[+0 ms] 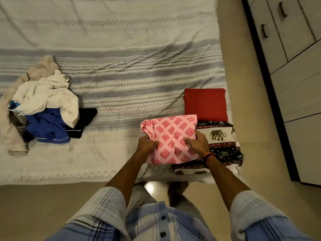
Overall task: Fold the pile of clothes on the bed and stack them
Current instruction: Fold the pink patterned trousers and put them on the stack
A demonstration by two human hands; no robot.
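You're seeing three folded garments: one pink patterned [171, 140], one red [205, 104], one elephant-print [220, 138]. You're looking at one unfolded pile [43, 105], one bed [121, 40], two hands.

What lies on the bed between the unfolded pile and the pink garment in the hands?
Only bare striped bedspread separates the unfolded pile from the pink garment, per the head view.

We reach both arms forward, sleeves rolled; our left hand [145, 145] and right hand [198, 142] curl their fingers in a pinching grip, thumbs on top.
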